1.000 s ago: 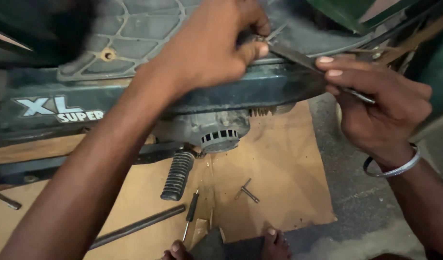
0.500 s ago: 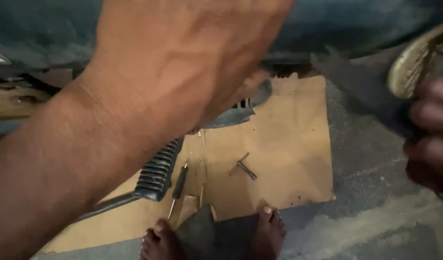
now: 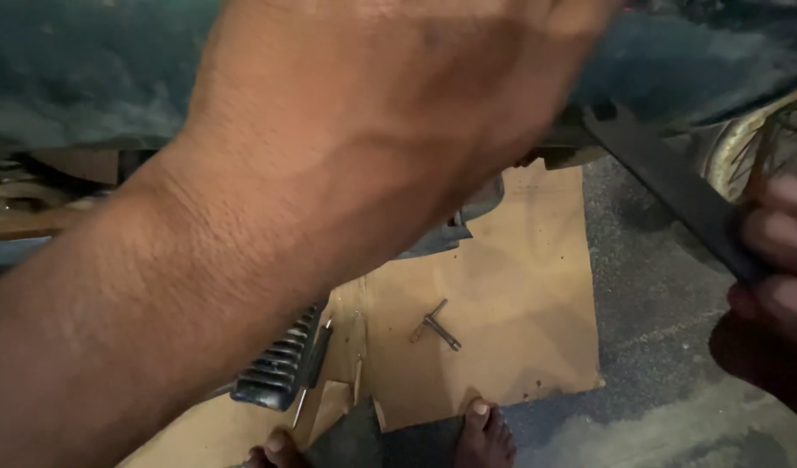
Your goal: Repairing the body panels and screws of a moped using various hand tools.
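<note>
Left forearm and left hand (image 3: 390, 113): fill the left and centre of the view, very close to the camera, back of the hand upward. The fingers reach to the underside of the dark green vehicle body (image 3: 95, 69) along the top edge; how far they are curled, and whether they grip anything, cannot be told.

Ribbed black rubber footrest (image 3: 277, 368): lower left, lying on the cardboard sheet (image 3: 511, 286), partly hidden by the forearm.

Screwdriver (image 3: 312, 364): just beside the footrest on its right, dark handle uppermost, thin shaft pointing down toward the bare feet (image 3: 485, 433).

Small T-shaped metal tool (image 3: 435, 325): lies alone on the cardboard, well apart from the screwdriver, right of centre.

Cardboard sheet: flat on the grey concrete floor (image 3: 667, 347), its right edge ending short of the wheel.

Long flat dark metal bar (image 3: 667, 186): runs slanting from under the vehicle body down to the right.

Right hand (image 3: 775, 286): blurred at the right edge, fingers closed round the lower end of the bar.

Spoked wheel (image 3: 762, 139): upper right, behind the bar.
</note>
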